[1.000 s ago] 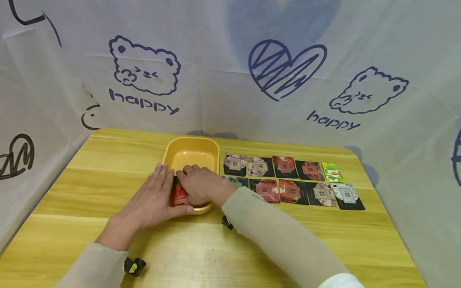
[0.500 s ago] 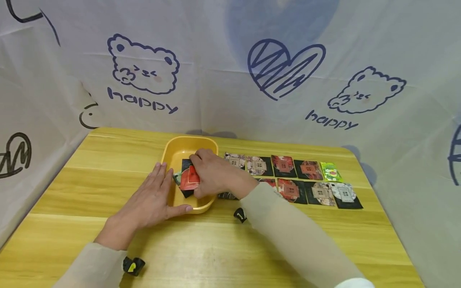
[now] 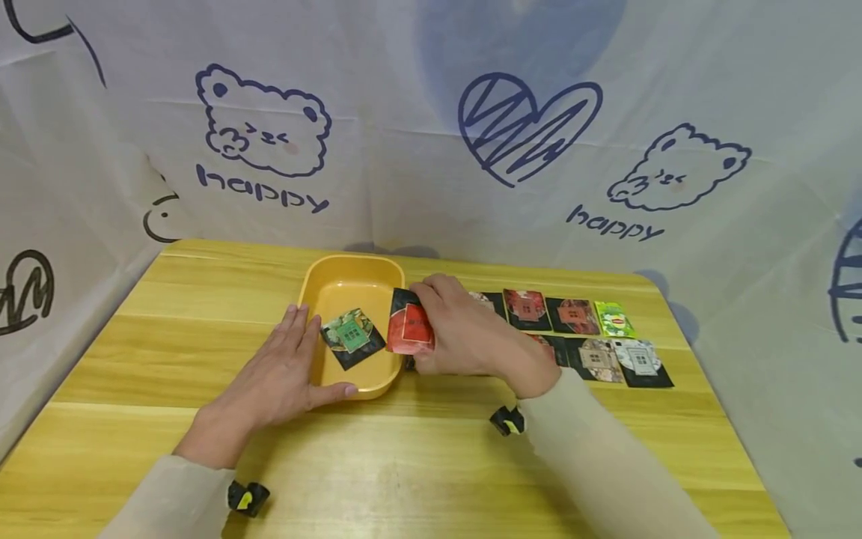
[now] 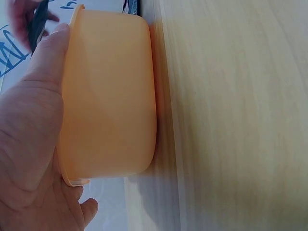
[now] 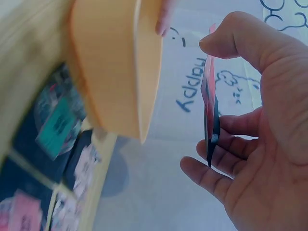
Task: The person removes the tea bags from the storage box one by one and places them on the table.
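Observation:
My right hand (image 3: 465, 333) pinches a red and black tea sachet (image 3: 412, 326) between thumb and fingers, just over the right rim of a yellow plastic tub (image 3: 350, 271). The right wrist view shows this sachet edge-on, apart from the tub wall. A green and black tea sachet (image 3: 352, 335) lies at an angle on the tub's bottom. Against the tub's left and front rim rests my left hand (image 3: 279, 374), its fingers straight and its thumb along the front edge. In the left wrist view the tub's outer wall (image 4: 110, 96) fills the middle.
Two rows of tea sachets lie right of the tub, some hidden by my right arm. A bright green sachet (image 3: 614, 320) ends the back row, and a white and black sachet (image 3: 640, 363) ends the front one. A printed white cloth (image 3: 404, 187) hangs behind the table.
My right hand has lifted the red sachet from inside the tub and moved right with it past the rim. The green sachet beneath is uncovered. My left hand stays in place.

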A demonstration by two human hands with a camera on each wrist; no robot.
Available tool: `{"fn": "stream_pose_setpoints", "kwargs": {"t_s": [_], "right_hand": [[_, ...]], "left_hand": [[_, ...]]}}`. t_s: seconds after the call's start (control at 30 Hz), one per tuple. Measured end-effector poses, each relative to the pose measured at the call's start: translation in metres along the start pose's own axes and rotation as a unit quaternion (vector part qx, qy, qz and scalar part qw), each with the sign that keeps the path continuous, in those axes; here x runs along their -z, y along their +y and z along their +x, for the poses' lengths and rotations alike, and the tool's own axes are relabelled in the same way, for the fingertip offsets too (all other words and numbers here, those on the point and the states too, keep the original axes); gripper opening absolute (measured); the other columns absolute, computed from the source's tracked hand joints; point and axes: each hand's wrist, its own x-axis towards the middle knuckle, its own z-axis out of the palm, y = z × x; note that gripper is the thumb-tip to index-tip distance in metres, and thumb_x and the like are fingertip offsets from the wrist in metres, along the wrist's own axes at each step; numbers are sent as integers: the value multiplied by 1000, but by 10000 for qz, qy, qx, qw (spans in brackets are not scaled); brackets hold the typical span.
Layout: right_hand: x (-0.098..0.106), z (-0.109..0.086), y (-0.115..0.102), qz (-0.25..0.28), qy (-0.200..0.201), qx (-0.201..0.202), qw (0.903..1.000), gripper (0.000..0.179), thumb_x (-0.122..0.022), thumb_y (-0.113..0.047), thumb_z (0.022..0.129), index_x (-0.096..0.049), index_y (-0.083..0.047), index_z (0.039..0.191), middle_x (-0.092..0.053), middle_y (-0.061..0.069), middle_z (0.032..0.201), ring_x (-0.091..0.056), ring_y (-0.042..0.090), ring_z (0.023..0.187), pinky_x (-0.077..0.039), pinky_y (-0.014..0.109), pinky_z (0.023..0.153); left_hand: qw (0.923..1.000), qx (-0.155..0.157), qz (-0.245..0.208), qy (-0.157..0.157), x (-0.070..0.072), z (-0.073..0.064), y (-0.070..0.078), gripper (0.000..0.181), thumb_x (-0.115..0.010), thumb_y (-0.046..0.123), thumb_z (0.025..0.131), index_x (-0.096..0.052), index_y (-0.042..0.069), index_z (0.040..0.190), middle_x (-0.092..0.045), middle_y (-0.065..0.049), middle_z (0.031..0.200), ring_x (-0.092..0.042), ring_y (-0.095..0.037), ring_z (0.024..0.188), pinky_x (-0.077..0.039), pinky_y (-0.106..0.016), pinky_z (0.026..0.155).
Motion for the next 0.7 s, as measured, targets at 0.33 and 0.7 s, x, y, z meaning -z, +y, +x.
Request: {"fn": "stream_pose_setpoints", "kwargs": {"t_s": [0.33, 0.7], "right_hand": [[-25, -54, 22, -194, -58, -188, 9996, 93, -77, -41, 80, -43, 1, 156, -49, 17, 148, -55, 29, 130, -56, 42, 105], [-69, -68, 17, -407, -419, -37, 9983, 93, -78, -51, 76, -51, 0, 150, -56, 15, 143, -55, 31, 130, -48, 52, 115]], "left_hand": [[9999, 70, -44, -106, -2, 2, 0, 134, -54, 91, 84, -15, -9, 165, -2, -31, 174, 4, -44, 163, -11, -60, 132], [10000, 41, -72, -3, -1, 1, 0, 136, -50, 94, 82, -18, -9, 164, -5, -32, 173, -1, -47, 163, -14, -62, 130]]}}
